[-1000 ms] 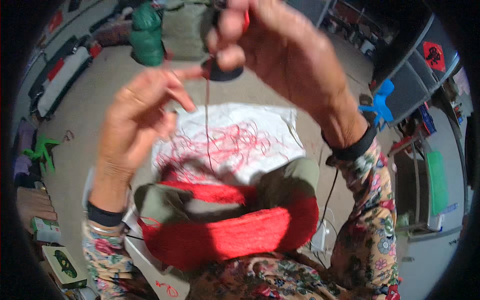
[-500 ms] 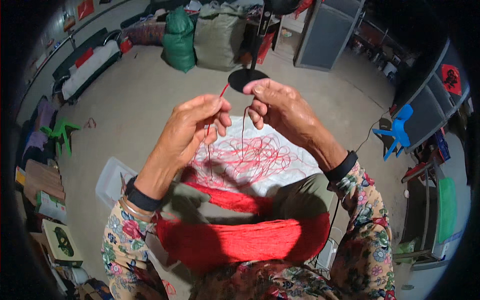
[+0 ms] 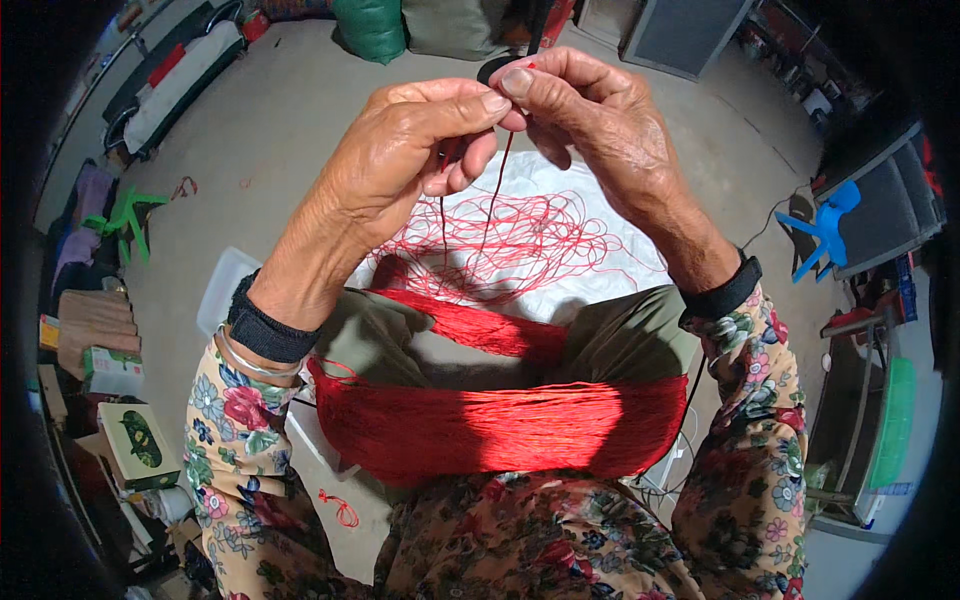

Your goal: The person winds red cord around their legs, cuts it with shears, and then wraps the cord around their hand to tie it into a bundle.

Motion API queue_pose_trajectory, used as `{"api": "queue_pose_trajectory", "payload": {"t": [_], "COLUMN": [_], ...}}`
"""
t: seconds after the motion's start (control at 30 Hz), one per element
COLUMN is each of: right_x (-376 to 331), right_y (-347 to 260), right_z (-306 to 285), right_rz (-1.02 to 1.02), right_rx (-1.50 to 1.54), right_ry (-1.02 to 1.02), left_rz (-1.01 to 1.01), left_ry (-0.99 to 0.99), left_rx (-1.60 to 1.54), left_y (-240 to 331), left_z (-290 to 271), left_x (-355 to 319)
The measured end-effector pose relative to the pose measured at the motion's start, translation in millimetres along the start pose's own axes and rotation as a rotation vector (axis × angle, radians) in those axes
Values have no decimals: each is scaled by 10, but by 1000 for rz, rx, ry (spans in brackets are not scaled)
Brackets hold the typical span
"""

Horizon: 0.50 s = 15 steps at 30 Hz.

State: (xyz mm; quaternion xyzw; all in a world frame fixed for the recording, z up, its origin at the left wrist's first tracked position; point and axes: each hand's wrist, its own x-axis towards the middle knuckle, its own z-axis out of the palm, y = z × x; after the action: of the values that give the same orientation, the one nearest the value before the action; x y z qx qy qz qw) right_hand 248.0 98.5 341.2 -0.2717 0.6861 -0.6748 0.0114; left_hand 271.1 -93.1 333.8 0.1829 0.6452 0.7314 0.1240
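Observation:
Red cord (image 3: 507, 150) is pinched between the fingertips of both hands, which meet in front of me. My left hand (image 3: 405, 150) is closed on it with thumb and forefinger, and a strand hangs below its curled fingers. My right hand (image 3: 600, 115) pinches it too, a red tip just showing above the forefinger. Beneath the hands, a loose tangle of red cord (image 3: 520, 235) spreads over a white sheet (image 3: 610, 280). A thick hank of red cord (image 3: 500, 425) lies across my lap, and more bundled red cord (image 3: 490, 325) sits between my knees.
At the left stand a green stool (image 3: 130, 222) and several boxes (image 3: 140, 445). A blue stool (image 3: 828, 230) is on the right. Behind the hands rise a black stand (image 3: 540, 25) and a green sack (image 3: 370, 28). A clear plastic bin (image 3: 228, 285) stands beside my left knee.
My hands, apart half a second ago, have come together at the fingertips. They sit higher in the picture, and the view has tilted further down toward my lap.

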Motion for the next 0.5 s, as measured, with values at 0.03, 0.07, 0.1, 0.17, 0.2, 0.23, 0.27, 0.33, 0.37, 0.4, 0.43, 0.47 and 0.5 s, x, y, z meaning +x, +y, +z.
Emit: {"api": "queue_pose_trajectory", "payload": {"t": [0.03, 0.07, 0.1, 0.17, 0.2, 0.23, 0.27, 0.33, 0.37, 0.4, 0.43, 0.47, 0.5], "right_x": [5, 9, 13, 10, 13, 2, -13, -62, -99, -148, -202, -298, -339], "right_y": [7, 16, 33, 30, 43, 88, 117, 130, 126, 139, 154, 166, 185], "right_z": [-29, -81, -162, -429, -577, -749, -932, -1325, -1500, -1645, -1780, -1895, -2023], "right_rz": [-48, -72, -120, -104, -107, -116, -125, -123, -111, -127, -146, -115, -103], "right_rx": [-16, -43, -62, -173, -173, -169, -210, -234, -218, -205, -183, -205, -219], "right_ry": [15, 29, 22, 92, 121, 146, 209, 306, 338, 375, 398, 452, 504], "left_rz": [1, 6, 44, -5, -10, -13, -6, -22, -38, -20, -24, -24, -26], "left_ry": [-7, -14, -48, 62, 84, 105, 148, 207, 245, 272, 300, 328, 355], "left_rx": [26, 53, 65, 220, 262, 306, 353, 384, 403, 428, 458, 490, 521], "left_y": [-3, -12, -23, -60, -67, -105, -142, -208, -240, -273, -295, -314, -327], "left_z": [-20, -58, -109, -267, -381, -496, -612, -876, -1003, -1122, -1236, -1340, -1442], "left_x": [-12, -28, -51, -118, -160, -195, -243, -325, -361, -403, -442, -496, -539]}}
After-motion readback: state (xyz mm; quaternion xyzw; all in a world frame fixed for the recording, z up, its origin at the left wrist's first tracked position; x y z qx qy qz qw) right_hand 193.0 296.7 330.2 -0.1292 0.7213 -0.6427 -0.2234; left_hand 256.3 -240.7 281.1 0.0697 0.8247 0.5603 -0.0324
